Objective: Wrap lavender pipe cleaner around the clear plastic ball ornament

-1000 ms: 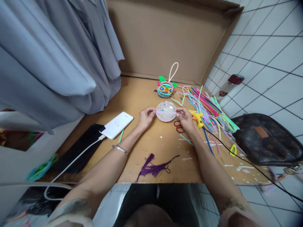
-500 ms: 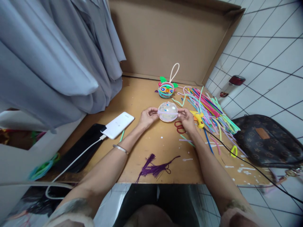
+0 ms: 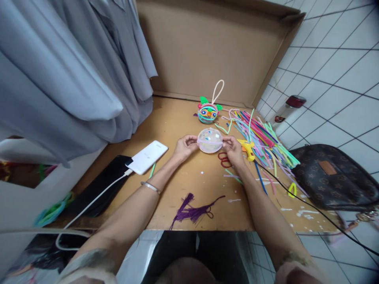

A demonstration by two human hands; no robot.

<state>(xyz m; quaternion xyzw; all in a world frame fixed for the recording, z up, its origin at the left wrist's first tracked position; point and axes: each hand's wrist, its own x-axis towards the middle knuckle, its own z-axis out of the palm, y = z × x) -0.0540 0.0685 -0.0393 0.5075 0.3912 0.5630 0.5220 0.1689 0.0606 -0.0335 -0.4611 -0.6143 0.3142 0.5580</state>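
Note:
Between my two hands is a clear plastic ball (image 3: 210, 136) with a pale lilac strip running around its middle and small coloured bits showing in it. My left hand (image 3: 186, 146) pinches its left end, fingers closed at the strip. At the right end, the fingers of my right hand (image 3: 232, 148) are closed on it too. Red-handled scissors (image 3: 225, 159) lie just below my right hand, and a yellow glue gun (image 3: 249, 151) is right beside it. Behind the ball sits a decorated lion-head ornament (image 3: 208, 112) with green ears and a cream loop.
Colourful pipe cleaners (image 3: 263, 134) are heaped at the right, near a brown patterned bag (image 3: 334, 177) and a red-capped bottle (image 3: 288, 108). Purple tassels (image 3: 194, 211) lie at the front. A white power bank (image 3: 149, 157) with a cable rests left. Cardboard (image 3: 213, 51) stands behind.
Almost nothing differs. Both hands keep hold of the ball in the same place, and the whole view has shifted very slightly.

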